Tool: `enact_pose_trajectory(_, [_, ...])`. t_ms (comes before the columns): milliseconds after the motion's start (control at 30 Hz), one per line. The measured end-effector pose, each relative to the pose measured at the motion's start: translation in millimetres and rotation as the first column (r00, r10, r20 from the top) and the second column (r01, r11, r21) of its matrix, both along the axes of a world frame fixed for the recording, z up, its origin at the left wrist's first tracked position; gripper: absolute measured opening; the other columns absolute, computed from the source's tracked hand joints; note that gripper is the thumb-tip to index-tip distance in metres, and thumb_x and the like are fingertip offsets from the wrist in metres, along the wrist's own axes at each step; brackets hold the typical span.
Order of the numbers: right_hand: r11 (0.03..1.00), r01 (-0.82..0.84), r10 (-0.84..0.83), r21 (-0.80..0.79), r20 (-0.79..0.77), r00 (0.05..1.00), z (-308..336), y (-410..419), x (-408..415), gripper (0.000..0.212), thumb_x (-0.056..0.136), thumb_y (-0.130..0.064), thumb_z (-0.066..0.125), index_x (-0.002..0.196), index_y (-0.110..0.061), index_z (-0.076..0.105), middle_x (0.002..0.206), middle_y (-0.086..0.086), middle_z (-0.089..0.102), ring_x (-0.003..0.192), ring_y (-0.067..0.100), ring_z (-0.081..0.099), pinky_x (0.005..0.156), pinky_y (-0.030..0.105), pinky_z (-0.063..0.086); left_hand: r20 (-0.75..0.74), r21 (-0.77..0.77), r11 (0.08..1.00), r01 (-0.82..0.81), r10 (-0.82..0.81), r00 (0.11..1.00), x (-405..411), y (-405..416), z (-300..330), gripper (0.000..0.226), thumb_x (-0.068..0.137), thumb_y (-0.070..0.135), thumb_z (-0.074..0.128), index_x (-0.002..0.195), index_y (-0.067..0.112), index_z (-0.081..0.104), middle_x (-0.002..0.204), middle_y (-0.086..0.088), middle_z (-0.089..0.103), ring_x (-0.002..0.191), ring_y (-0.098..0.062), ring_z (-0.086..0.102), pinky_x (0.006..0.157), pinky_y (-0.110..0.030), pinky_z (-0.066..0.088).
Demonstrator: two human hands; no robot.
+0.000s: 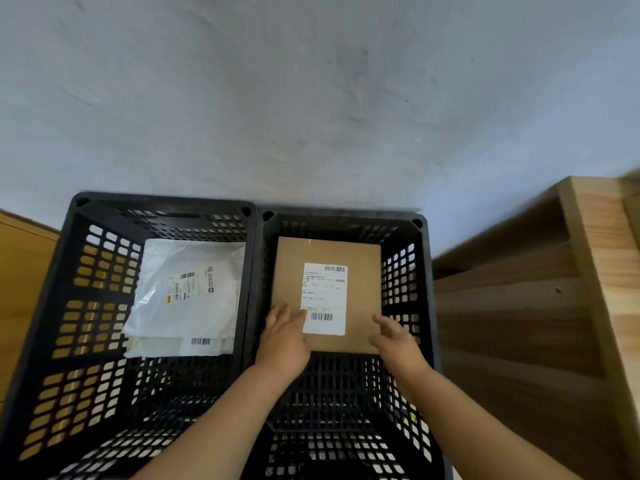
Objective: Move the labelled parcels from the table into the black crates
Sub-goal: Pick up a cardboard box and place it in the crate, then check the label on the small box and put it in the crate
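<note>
Two black perforated crates stand side by side below me. In the right crate (420, 289) a flat brown cardboard parcel (360, 289) with a white shipping label lies at the far end. My left hand (284, 337) rests with straight fingers on the parcel's near left corner, touching the label's edge. My right hand (394, 337) lies with relaxed fingers at the parcel's near right corner. The left crate (69, 289) holds a white plastic mailer (194, 282) with a label, on top of another white labelled parcel (204, 344).
A grey wall rises behind the crates. A wooden cabinet or shelf unit (554, 289) stands close to the right crate. Another wooden surface (20, 271) shows at the left edge, beyond the left crate.
</note>
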State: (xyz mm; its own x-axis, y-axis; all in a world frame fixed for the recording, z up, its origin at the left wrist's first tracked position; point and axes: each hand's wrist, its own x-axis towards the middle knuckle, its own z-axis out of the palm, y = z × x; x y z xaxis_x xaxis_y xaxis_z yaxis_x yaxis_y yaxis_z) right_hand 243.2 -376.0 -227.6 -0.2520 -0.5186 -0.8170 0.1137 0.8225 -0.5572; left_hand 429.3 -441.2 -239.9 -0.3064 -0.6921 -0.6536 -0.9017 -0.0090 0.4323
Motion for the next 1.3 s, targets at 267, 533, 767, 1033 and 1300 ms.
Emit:
enact_pose_trajectory(267, [0.992, 0.07, -0.081, -0.105, -0.104, 0.991, 104.5, 18.3, -11.5, 0.022, 0.094, -0.006, 0.052, 0.112, -0.016, 0.059, 0.103, 0.0, 0.064, 0.095, 0.013, 0.061, 0.081, 0.024, 0.051, -0.07, -0.09, 0.99, 0.106, -0.113, 0.991, -32.1, 4.4, 90.2, 0.045, 0.098, 0.023, 0.041, 0.143, 0.018, 0.037, 0.146, -0.001, 0.039, 0.139, -0.02, 0.019, 0.112, -0.027, 0.022])
enact_pose_trajectory(533, [0.962, 0.171, -0.204, -0.214, -0.143, 0.969, 190.4, 77.1, -63.3, 0.016, 0.092, -0.009, 0.057, 0.103, -0.017, 0.063, 0.102, 0.007, 0.067, 0.091, 0.018, 0.064, 0.074, 0.023, 0.049, -0.136, -0.109, 0.979, 0.174, -0.188, 0.973, -91.7, 44.5, 161.8, 0.04, 0.098, 0.024, 0.04, 0.137, 0.019, 0.043, 0.133, -0.004, 0.047, 0.131, -0.018, 0.028, 0.1, -0.025, 0.032])
enact_pose_trajectory(767, [0.906, 0.299, -0.352, -0.298, -0.142, 0.925, 229.2, 153.9, -138.0, 0.019, 0.09, -0.003, 0.055, 0.105, -0.012, 0.064, 0.095, 0.007, 0.068, 0.086, 0.017, 0.063, 0.069, 0.021, 0.048, -0.199, -0.112, 0.971, 0.21, -0.229, 0.953, -172.2, 108.2, 203.7, 0.042, 0.098, 0.027, 0.044, 0.139, 0.02, 0.041, 0.138, -0.004, 0.044, 0.134, -0.017, 0.032, 0.105, -0.027, 0.034])
enact_pose_trajectory(1033, [0.889, 0.319, -0.392, -0.329, -0.182, 0.902, 263.2, 262.5, -258.4, 0.02, 0.094, -0.004, 0.049, 0.103, -0.016, 0.061, 0.099, 0.007, 0.065, 0.09, 0.017, 0.061, 0.075, 0.024, 0.048, -0.219, -0.12, 0.977, 0.178, -0.201, 0.955, -291.4, 208.9, 236.2, 0.045, 0.096, 0.031, 0.047, 0.14, 0.025, 0.04, 0.142, 0.002, 0.042, 0.13, -0.012, 0.039, 0.104, -0.025, 0.037])
enact_pose_trajectory(1300, [0.886, 0.144, -0.323, -0.44, -0.365, 0.873, 287.4, 278.7, -361.0, 0.017, 0.085, 0.002, 0.057, 0.09, -0.011, 0.066, 0.084, 0.003, 0.064, 0.077, 0.015, 0.056, 0.068, 0.023, 0.044, -0.284, -0.228, 0.968, 0.108, -0.172, 0.943, -362.4, 259.8, 265.5, 0.044, 0.096, 0.027, 0.046, 0.14, 0.023, 0.041, 0.142, -0.001, 0.043, 0.128, -0.014, 0.043, 0.096, -0.021, 0.037])
